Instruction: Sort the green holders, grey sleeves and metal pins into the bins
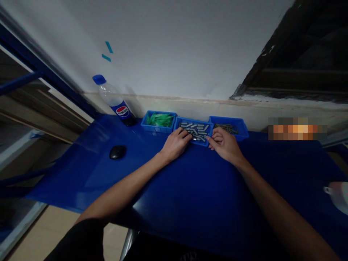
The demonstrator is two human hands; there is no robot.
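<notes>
A blue plastic bin of short, pale metal pin-like pieces stands in the middle of a row of three, slightly forward of its neighbours. My left hand is closed over its front left edge, the fingertips reaching past the rim and the thumb out of sight. At the front right corner my right hand pinches the wall, its thumb on the rim and its other fingers curled outside. Any small piece between the fingertips is too small to make out. Left of it is a blue bin with green plastic pieces.
On the right, a third blue bin contains dark screws. A Pepsi bottle and a black computer mouse occupy the blue table's left side. Behind rises a white wall. A pale container sits far right.
</notes>
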